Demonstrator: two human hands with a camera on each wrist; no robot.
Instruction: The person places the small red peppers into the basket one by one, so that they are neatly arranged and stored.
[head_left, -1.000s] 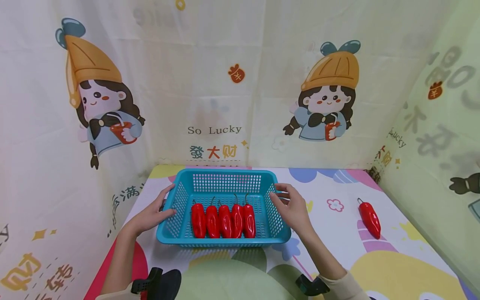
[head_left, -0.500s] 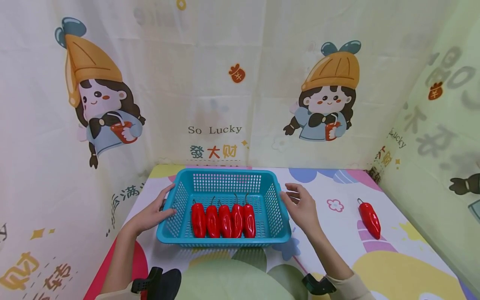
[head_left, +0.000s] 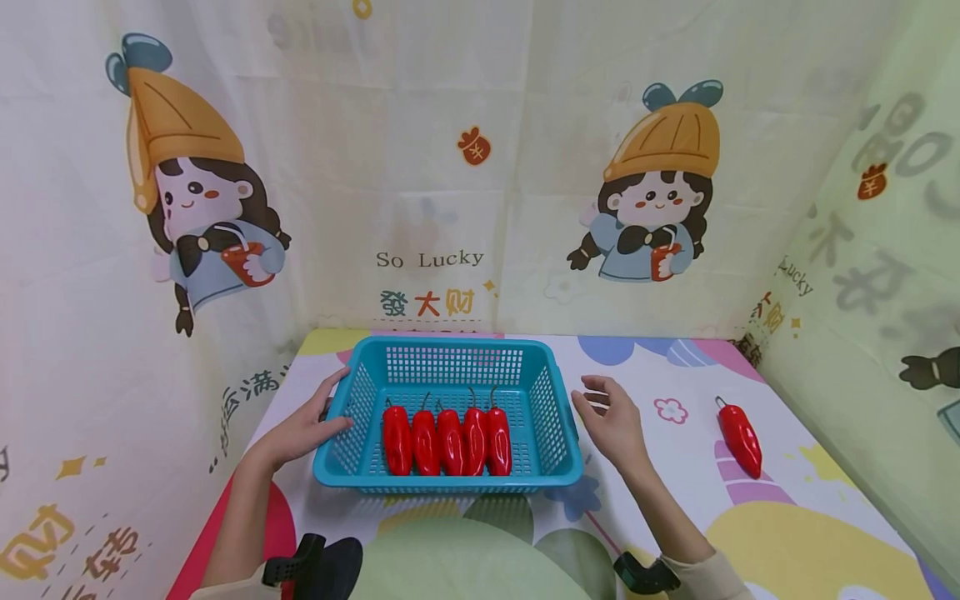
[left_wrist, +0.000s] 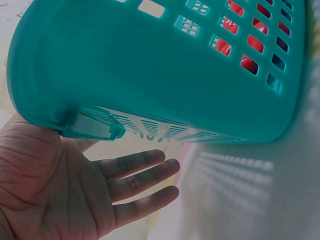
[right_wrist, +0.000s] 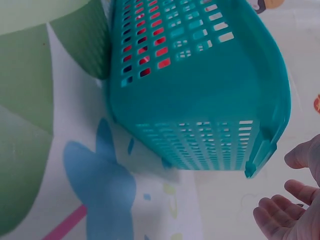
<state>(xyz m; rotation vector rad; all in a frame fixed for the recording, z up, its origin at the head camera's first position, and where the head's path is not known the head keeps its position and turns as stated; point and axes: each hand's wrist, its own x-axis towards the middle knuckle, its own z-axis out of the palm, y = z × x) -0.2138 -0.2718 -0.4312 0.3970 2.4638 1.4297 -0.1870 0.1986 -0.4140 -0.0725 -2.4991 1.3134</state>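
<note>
A teal plastic basket [head_left: 450,482] with perforated walls sits on the table in the head view. Inside, several shiny red chili peppers [head_left: 451,442] lie side by side, stems pointing away. My left hand [head_left: 300,429] holds the basket's left rim, thumb over the edge. In the left wrist view, three of its fingers [left_wrist: 145,182] stretch out straight below the rim, apart from the wall; the thumb is hidden. Right of the basket, my right hand [head_left: 615,421] hovers with relaxed, slightly bent fingers, holding nothing. The right wrist view shows a gap between it and the rim.
A single red chili pepper [head_left: 740,437] lies on the right part of the table [head_left: 660,475], which has a colourful printed cover. Patterned curtains [head_left: 510,208] hang behind and at both sides. Dark wrist straps [head_left: 645,575] are on both forearms.
My right hand has drawn away from the basket's right rim, moving right. The left hand, the basket and the chili peppers stay in place.
</note>
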